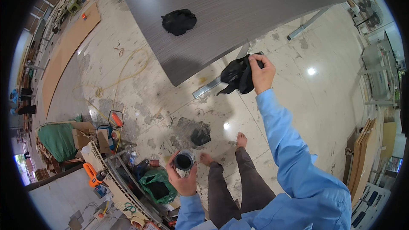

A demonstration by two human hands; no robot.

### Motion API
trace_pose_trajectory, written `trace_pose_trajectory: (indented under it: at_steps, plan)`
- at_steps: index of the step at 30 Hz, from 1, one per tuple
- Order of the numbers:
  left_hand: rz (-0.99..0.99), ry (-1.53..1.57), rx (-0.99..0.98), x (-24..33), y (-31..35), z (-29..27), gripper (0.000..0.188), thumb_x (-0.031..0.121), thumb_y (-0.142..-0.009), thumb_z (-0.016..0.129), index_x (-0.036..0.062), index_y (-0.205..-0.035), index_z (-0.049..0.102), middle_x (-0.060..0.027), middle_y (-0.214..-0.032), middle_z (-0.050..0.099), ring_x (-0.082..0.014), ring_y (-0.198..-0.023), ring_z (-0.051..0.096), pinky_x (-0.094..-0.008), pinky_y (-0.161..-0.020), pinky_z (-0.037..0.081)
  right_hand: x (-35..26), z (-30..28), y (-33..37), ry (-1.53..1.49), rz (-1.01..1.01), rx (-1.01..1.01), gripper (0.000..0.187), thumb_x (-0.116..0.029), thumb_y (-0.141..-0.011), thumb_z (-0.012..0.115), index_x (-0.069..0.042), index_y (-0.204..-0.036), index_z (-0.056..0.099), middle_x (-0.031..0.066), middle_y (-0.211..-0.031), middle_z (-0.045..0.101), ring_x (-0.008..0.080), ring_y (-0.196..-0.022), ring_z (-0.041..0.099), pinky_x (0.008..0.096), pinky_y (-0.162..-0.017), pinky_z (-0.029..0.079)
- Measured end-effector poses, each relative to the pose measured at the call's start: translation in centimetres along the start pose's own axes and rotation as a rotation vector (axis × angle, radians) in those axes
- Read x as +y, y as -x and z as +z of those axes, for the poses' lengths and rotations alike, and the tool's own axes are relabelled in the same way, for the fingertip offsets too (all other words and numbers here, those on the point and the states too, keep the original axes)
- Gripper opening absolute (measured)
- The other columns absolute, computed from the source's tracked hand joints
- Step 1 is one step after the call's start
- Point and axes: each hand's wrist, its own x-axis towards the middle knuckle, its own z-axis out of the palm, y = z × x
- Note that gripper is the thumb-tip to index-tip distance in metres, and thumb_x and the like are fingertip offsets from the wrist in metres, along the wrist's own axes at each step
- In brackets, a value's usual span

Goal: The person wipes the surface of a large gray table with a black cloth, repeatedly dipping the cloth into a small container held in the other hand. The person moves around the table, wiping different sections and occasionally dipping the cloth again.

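Right hand (263,76), upper centre of frame: thumb and fingertips pinched together on the top edge of a crumpled, thin black sheet, cloth or plastic (239,75), exact material unclear. The sheet hangs in loose folds to the left of the fingers, in front of the near edge of a wide dark-grey table with a wood-grain top (255,6).

Left hand (183,183), lower centre: curled around a short, round, greyish container with a dark opening (184,172). Thumb on the right side, fingers on the left; mouth of the container faces the camera. Contents dark, not readable. Long light-blue sleeves on both arms.

On the table, upper left of its top: a second crumpled black bundle (179,22), well apart from either hand. Silver metal legs (206,88) show below the table edge.

Floor of pale, stained, glossy tile (306,98). A dark, crumpled patch or sheet (200,134) lies on it just above the container in the frame, near the bare feet (241,139).

Lower left: a translucent green plastic bag with something dark inside (171,194), near the left hand; further left, an orange-and-black pistol-shaped tool (90,174). Upper left: a long tan board (70,55) and, nearer centre, thin yellow cord in loose loops (128,76).
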Motion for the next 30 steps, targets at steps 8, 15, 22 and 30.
trace_pose_trajectory:
  at_steps: [8,15,22,30]
  plan:
    - [0.002,0.026,-0.052,1.1,-0.4,2.7,0.071,-0.006,-0.071,0.088,-0.0019,-0.133,0.054,-0.0178,-0.135,0.063,-0.0264,-0.119,0.064,-0.0375,-0.105,0.052,2.5,-2.4,-2.4,0.11,-0.108,-0.153,0.012,-0.011,-0.091,0.078,-0.001,-0.096,0.076,0.004,-0.086,0.076,0.01,-0.082,0.066,0.027,-0.078,0.054]
    - [-0.048,0.064,-0.122,2.4,-0.9,4.8,0.074,-0.011,-0.072,0.086,0.0003,-0.135,0.049,-0.0178,-0.14,0.058,-0.027,-0.129,0.058,-0.0386,-0.113,0.045,4.7,-6.9,-10.2,0.056,-0.02,0.157,0.017,-0.017,-0.092,0.078,-0.001,-0.097,0.077,0.0069,-0.089,0.076,0.0136,-0.083,0.068,0.0292,-0.08,0.054]
    - [-0.03,0.082,-0.092,3.3,-0.9,6.9,0.071,-0.006,-0.071,0.088,-0.0019,-0.132,0.054,-0.0175,-0.137,0.062,-0.0246,-0.12,0.063,-0.0362,-0.105,0.051,4.2,-9.4,-16.1,0.042,-0.25,0.347,0.02,-0.016,-0.092,0.077,0.0,-0.102,0.076,0.0119,-0.093,0.077,0.0178,-0.085,0.07,0.0316,-0.083,0.054]
    - [-0.049,0.133,-0.08,3.7,-1.0,7.3,0.072,-0.004,-0.07,0.088,-0.0019,-0.133,0.054,-0.0172,-0.137,0.062,-0.0234,-0.12,0.064,-0.0353,-0.104,0.051,3.1,-7.6,-20.9,0.13,-0.169,0.169,0.015,-0.016,-0.091,0.078,-0.005,-0.101,0.079,0.0098,-0.095,0.078,0.0198,-0.086,0.071,0.0319,-0.084,0.054]
